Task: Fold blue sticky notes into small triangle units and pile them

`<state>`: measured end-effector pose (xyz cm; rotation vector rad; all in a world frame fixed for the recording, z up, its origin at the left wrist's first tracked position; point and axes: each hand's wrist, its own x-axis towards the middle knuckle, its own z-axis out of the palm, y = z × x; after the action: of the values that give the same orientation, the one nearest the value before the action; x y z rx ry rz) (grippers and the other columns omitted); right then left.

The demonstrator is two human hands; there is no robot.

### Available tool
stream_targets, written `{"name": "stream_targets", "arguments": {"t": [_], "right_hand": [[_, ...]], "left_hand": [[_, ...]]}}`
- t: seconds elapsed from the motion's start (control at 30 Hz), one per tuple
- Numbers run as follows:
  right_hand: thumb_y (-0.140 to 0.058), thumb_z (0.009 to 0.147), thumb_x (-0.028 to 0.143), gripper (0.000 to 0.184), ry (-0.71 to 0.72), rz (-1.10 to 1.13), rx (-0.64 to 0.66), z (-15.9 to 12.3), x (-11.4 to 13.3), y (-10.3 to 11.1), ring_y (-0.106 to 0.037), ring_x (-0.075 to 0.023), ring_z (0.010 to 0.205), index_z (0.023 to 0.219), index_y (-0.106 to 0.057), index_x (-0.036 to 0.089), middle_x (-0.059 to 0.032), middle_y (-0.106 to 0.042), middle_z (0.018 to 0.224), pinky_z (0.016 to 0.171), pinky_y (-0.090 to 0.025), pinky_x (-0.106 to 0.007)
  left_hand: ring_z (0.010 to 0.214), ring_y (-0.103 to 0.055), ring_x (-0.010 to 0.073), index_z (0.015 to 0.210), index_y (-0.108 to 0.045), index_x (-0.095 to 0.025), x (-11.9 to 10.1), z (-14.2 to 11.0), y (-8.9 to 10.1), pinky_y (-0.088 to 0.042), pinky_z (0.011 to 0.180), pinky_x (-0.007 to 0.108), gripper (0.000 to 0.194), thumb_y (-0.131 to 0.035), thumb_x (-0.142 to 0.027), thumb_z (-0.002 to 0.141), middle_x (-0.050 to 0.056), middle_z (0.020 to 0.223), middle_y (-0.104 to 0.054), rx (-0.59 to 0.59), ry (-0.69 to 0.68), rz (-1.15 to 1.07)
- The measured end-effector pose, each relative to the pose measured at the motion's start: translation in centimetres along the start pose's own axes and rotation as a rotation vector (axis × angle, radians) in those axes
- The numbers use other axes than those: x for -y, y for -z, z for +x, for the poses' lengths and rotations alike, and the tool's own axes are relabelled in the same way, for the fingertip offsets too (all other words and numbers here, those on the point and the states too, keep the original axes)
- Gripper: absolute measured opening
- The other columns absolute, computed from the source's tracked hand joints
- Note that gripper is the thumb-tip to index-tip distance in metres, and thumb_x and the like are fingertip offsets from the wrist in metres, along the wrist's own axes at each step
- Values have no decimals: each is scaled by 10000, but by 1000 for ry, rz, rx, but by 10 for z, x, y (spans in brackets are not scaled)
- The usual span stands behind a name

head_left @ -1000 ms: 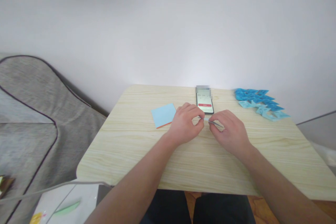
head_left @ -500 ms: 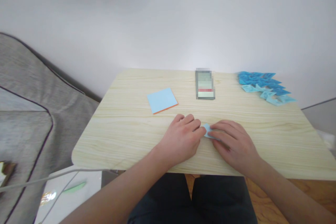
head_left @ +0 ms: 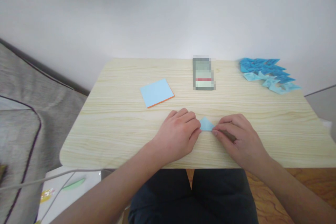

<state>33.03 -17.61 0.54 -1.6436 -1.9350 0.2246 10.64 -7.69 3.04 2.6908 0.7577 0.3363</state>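
Note:
Between my hands, low over the front half of the table, is a small folded piece of light blue paper, its peak pointing away from me. My left hand pinches its left corner between thumb and curled fingers. The right corner is pinched by the thumb and forefinger of my right hand. A stack of light blue paper sheets with an orange lower edge lies beyond my left hand. Several folded paper pieces, dark blue and pale blue, sit in overlapping rows at the far right.
A phone with a blurred-out screen lies near the back of the wooden table, close to the white wall. A grey sofa stands at the left. A pale cable runs past the table's front left corner.
The fingers of my right hand have drawn back to the paper's right corner, so its triangular shape now shows. The camera view has shifted, moving the table upward in the picture.

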Motion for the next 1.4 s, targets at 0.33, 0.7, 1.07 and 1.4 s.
{"name": "stream_targets", "arguments": {"t": [0.33,0.7,1.07,1.4], "right_hand": [[-661,931,312,94,-145,-81,40,4,8,0,-598,-270,944,908,-713,238,-72,-661,937,855,-479,-448],[-607,933,331,148,-165,-245,255,25,15,13,-601,-276,929,853,-685,234,-68,-647,911,831,-444,-429],[-610,924,327,136,-178,-280,237,23,18,11,-607,-280,921,837,-670,242,-63,-656,905,787,-431,-413],[-625,930,349,140,-187,-190,209,19,13,10,-611,-275,928,855,-681,245,-62,-661,922,816,-468,-424]], "left_hand": [[1010,-550,252,900,-631,-205,2,7,5,-426,835,404,156,-525,-273,992,56,986,-645,88,43,-2],[998,-581,277,872,-628,-197,-1,16,9,-408,789,430,181,-504,-287,968,82,993,-670,141,57,95],[1005,-566,273,946,-662,-221,5,16,10,-377,780,435,78,-600,-261,922,47,1004,-678,105,8,30],[1061,-557,224,1140,-739,-306,18,6,-1,-360,904,436,275,-531,-196,998,-5,1166,-726,39,-165,-96]]}}
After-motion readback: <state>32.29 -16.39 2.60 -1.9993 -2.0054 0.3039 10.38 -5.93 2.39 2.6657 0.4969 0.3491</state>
